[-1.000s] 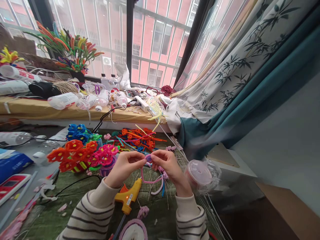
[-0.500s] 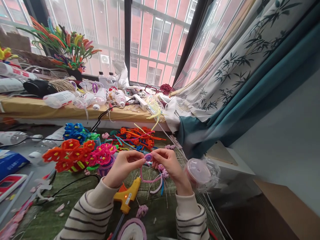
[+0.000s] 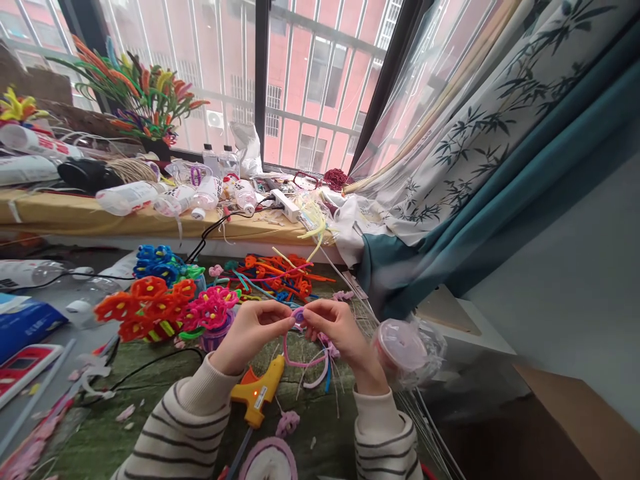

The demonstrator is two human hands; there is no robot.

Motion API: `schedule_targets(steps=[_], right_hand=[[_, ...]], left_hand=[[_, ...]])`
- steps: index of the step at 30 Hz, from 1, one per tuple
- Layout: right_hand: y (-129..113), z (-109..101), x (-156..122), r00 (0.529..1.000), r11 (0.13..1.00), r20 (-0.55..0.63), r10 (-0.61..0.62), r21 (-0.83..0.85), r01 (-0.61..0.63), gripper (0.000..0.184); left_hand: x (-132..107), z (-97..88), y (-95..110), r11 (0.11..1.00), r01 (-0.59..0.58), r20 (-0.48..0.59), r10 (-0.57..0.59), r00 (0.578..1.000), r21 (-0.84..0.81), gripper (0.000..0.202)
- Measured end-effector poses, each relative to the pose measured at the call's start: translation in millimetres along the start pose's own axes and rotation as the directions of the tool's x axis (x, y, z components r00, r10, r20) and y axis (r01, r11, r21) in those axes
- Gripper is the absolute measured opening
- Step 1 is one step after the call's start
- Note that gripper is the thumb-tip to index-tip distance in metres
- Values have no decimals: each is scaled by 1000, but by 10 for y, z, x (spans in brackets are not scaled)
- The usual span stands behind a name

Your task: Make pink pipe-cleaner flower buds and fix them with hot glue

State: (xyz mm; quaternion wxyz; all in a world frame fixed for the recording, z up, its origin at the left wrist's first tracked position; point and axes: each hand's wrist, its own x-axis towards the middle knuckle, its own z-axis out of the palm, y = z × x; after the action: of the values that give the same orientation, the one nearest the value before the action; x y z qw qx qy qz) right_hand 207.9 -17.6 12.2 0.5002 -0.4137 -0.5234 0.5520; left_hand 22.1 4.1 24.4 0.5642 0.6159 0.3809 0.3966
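Your left hand (image 3: 253, 328) and right hand (image 3: 341, 331) are both closed in a pinch on a pink pipe cleaner (image 3: 286, 350), fingertips meeting at a small coiled loop (image 3: 299, 316) held above the green mat (image 3: 150, 400). Its long bend hangs below them, near the orange-and-yellow hot glue gun (image 3: 257, 390) on the mat. Orange and magenta pipe-cleaner flowers (image 3: 147, 308) stand left of your left hand; a plastic-wrapped spool (image 3: 403, 347) sits just beside your right wrist.
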Motion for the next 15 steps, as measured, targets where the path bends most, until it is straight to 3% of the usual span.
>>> schedule_targets(steps=[5, 15], right_hand=[[-12, 1, -8, 1000, 999, 30, 9, -33, -8, 37], [33, 3, 13, 1000, 1000, -22, -12, -18, 12, 37]], left_hand=[[1, -14, 33, 1000, -19, 8, 19, 1000, 20, 29], [-14, -15, 6, 999, -25, 18, 25, 1000, 36, 30]])
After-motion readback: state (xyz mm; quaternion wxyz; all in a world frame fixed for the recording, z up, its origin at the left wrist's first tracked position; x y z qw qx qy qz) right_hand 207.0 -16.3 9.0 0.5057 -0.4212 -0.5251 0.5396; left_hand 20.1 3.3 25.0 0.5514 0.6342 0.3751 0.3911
